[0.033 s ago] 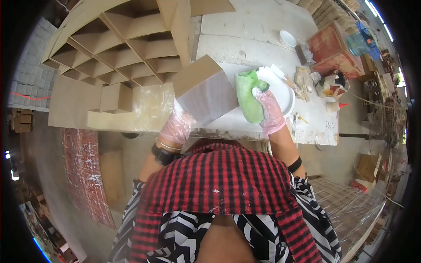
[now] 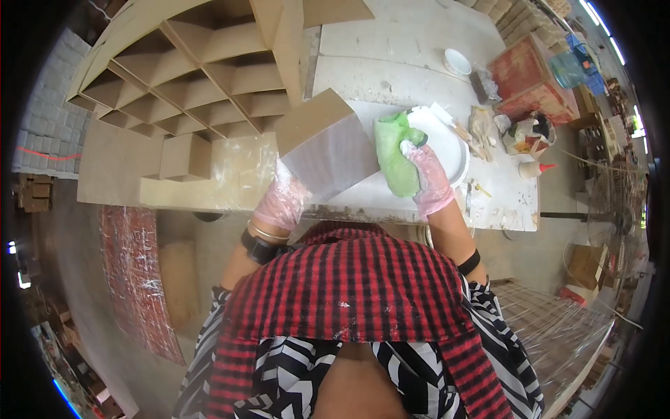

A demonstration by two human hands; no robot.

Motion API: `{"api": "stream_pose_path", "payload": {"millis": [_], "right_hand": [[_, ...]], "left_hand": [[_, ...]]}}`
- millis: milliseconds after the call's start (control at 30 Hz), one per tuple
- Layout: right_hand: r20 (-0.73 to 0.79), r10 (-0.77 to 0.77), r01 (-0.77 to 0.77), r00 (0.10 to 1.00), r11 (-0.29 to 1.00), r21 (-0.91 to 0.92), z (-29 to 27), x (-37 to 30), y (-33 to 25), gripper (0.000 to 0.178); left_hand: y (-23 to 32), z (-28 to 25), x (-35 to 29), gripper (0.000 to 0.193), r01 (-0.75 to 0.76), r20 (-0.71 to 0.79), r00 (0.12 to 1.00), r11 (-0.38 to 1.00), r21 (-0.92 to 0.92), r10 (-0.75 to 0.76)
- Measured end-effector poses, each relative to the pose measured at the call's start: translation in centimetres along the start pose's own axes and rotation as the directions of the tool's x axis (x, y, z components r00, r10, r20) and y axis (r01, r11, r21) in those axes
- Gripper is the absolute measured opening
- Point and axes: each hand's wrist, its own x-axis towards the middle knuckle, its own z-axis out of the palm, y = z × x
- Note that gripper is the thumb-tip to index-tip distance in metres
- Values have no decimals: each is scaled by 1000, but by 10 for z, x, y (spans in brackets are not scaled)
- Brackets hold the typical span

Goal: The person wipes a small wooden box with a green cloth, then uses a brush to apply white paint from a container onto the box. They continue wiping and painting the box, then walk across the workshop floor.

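My left hand (image 2: 283, 197), in a thin pink glove smeared with white, grips the lower left side of a tilted cardboard box (image 2: 328, 153). The box's top is plain brown, and its front face has a greyish wet-looking coat. Most of the left fingers are hidden behind the box. On the other side, my right hand (image 2: 430, 180), gloved the same way, is closed on a soft green cloth (image 2: 398, 157) bunched into a thick roll. This cloth is close to the box's right edge and overlaps a round white tray (image 2: 453, 143).
A large cardboard divider rack (image 2: 230, 98) stands at the far left, with a small box (image 2: 185, 157) before it. Right of the tray lie brushes (image 2: 478, 143), a red-tipped bottle (image 2: 534, 170) and a bag (image 2: 530, 133). Further back are a white bowl (image 2: 458, 61) and a red-brown crate (image 2: 530, 80).
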Motion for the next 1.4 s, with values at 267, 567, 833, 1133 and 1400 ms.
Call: {"api": "stream_pose_path", "payload": {"millis": [267, 567, 833, 1133, 1400], "right_hand": [[-47, 48, -42, 998, 994, 105, 4, -17, 12, 33], [-125, -364, 265, 923, 836, -481, 24, -29, -23, 33], [685, -333, 593, 648, -344, -728, 97, -33, -29, 59], [728, -287, 690, 623, -237, -684, 94, -28, -38, 36], [687, -451, 557, 570, -402, -726, 67, -12, -56, 39]], "left_hand": [[6, 9, -18, 45, 27, -44, 999, 998, 49, -25], [1, 7, -11, 47, -127, -36, 990, 963, 239, 140], [-4, 41, -36, 56, -280, 167, 958, 873, 399, 231], [-4, 14, -9, 56, -284, 138, 957, 927, 244, 256], [-17, 41, -23, 60, -300, -10, 950, 921, 251, 312]]}}
